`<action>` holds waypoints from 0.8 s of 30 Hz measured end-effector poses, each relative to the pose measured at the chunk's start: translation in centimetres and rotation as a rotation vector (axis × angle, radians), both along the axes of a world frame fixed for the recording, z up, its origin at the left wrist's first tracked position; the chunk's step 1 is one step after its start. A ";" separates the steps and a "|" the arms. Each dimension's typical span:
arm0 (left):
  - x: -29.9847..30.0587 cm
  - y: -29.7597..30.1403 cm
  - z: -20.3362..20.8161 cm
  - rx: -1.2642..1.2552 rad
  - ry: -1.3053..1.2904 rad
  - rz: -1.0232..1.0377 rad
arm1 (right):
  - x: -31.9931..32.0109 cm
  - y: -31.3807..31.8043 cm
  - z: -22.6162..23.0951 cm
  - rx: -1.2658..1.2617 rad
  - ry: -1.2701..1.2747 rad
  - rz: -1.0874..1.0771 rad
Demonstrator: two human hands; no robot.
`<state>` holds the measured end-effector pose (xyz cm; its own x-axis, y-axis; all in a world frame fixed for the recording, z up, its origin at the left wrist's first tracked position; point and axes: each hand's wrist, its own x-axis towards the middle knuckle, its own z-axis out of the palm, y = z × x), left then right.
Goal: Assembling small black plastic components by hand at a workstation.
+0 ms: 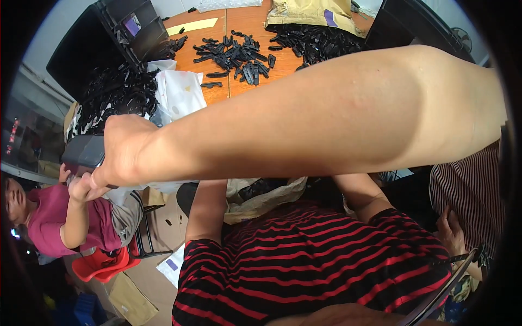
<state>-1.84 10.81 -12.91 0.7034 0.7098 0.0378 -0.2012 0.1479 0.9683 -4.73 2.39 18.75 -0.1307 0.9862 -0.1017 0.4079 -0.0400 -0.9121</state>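
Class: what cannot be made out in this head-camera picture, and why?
All in the head view:
Wearer's left hand and right hand: hidden behind another person's arm.
Dark flat device: partly covered by that person's hand.
Striped clothing at right: cut off by the dark rim.
Black parts: fine details too small.

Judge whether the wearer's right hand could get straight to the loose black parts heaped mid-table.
Probably not straight: another person's forearm stretches across the view between the wearer's right forearm and the black parts. The right hand is hidden from view, so a way underneath can't be ruled out.
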 end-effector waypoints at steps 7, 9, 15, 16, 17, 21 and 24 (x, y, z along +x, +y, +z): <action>0.6 -2.8 3.1 0.050 -0.316 0.170 | 2.6 0.6 0.0 -0.029 0.115 0.094; 1.2 -1.7 3.9 0.702 0.306 0.098 | 4.9 2.6 -3.9 -0.043 0.125 0.100; 1.6 -4.2 8.5 0.096 -0.024 0.017 | 18.3 -5.8 -21.4 0.509 -0.299 -0.569; 1.7 -4.4 8.5 0.081 -0.017 0.039 | 18.3 -5.7 -21.6 0.509 -0.299 -0.567; 1.8 -4.5 8.5 0.081 -0.018 0.040 | 18.2 -5.6 -21.6 0.509 -0.293 -0.573; 1.7 -5.4 8.9 0.084 -0.041 0.058 | 17.9 -5.7 -21.3 0.480 -0.296 -0.594; 1.9 -6.7 9.4 0.147 -0.071 0.103 | 17.8 -5.7 -21.3 0.536 -0.334 -0.587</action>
<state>0.10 4.15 -3.55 0.6191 0.7612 0.1933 -0.2765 -0.0190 0.9608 13.11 -3.28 -2.57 0.3687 0.8108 0.4546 0.7065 0.0734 -0.7039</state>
